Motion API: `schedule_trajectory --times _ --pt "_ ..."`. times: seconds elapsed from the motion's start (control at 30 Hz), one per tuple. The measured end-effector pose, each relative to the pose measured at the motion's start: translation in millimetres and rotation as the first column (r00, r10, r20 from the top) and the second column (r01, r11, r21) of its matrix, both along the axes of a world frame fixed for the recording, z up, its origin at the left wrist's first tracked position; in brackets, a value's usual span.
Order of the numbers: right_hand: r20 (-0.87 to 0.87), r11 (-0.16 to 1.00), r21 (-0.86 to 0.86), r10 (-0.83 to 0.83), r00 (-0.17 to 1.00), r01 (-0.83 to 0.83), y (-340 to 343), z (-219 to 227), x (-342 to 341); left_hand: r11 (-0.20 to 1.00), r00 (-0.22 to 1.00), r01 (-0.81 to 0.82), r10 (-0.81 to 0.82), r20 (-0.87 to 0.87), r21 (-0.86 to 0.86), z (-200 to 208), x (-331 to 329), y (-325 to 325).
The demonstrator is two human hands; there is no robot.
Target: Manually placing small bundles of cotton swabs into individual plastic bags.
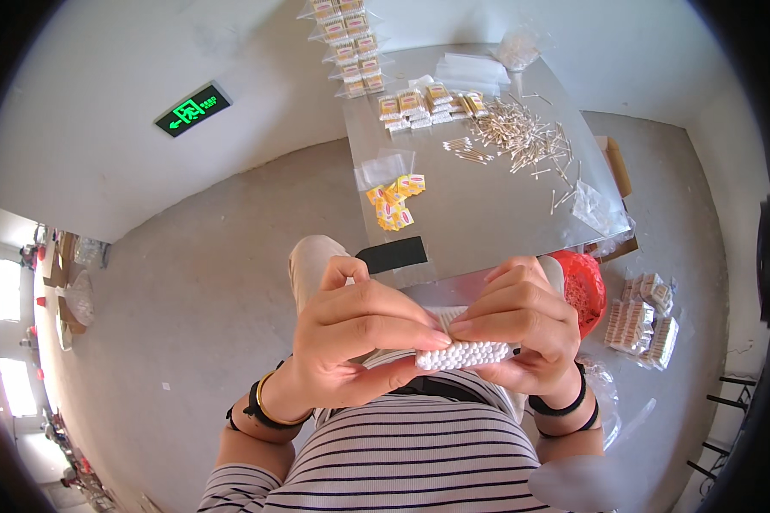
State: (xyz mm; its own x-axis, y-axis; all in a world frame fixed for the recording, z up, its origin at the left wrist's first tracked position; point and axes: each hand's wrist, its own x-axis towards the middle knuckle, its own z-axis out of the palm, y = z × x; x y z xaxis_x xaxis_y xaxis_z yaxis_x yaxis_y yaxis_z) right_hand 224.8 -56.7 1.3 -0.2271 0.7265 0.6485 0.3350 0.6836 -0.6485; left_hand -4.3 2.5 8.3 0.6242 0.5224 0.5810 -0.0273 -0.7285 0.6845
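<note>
Close in front of my body I hold a bundle of cotton swabs, its packed white tips facing me. My left hand grips its left end, with thumb below and fingers on top. My right hand closes on the right end in the same way. Both sets of fingertips meet near the bundle's middle. Past my hands, a metal table carries a heap of loose cotton swabs, a few smaller swab groups and yellow printed cards.
Packed swab bundles lie at the table's far side, beside clear bags. Hanging packs stack up at the far left corner. A black pad sits at the near edge. Right of my knee stands a red bag; bagged swabs rest on the floor.
</note>
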Motion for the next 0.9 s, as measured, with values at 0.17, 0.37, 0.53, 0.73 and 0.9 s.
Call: schedule_trajectory --times 0.17,0.37,0.53,0.73,0.9 --pt "-0.048 0.999 -0.019 0.025 0.999 -0.026 0.5 -1.0 -2.3 0.997 1.0 -0.019 0.02 -0.015 0.075 2.8 0.4 0.2" --pt "-0.078 1.0 -0.008 0.006 0.997 -0.006 1.8 -2.5 -4.1 0.976 0.988 -0.152 0.155 -0.009 0.158 8.1 8.4 -7.9" --pt "-0.077 1.0 -0.021 0.011 0.997 -0.013 3.2 -4.2 -4.3 0.973 0.983 -0.162 0.174 -0.06 0.165 10.4 6.7 -7.9" --pt "-0.258 0.942 -0.333 -0.051 0.965 -0.039 2.5 -6.1 -10.9 0.98 0.993 -0.119 0.116 -0.027 -0.158 0.7 11.7 -1.9" --pt "-0.492 0.777 -0.58 -0.097 0.865 -0.243 1.2 -10.7 -12.5 0.875 0.998 -0.046 0.057 0.009 -0.481 -5.6 16.8 2.2"
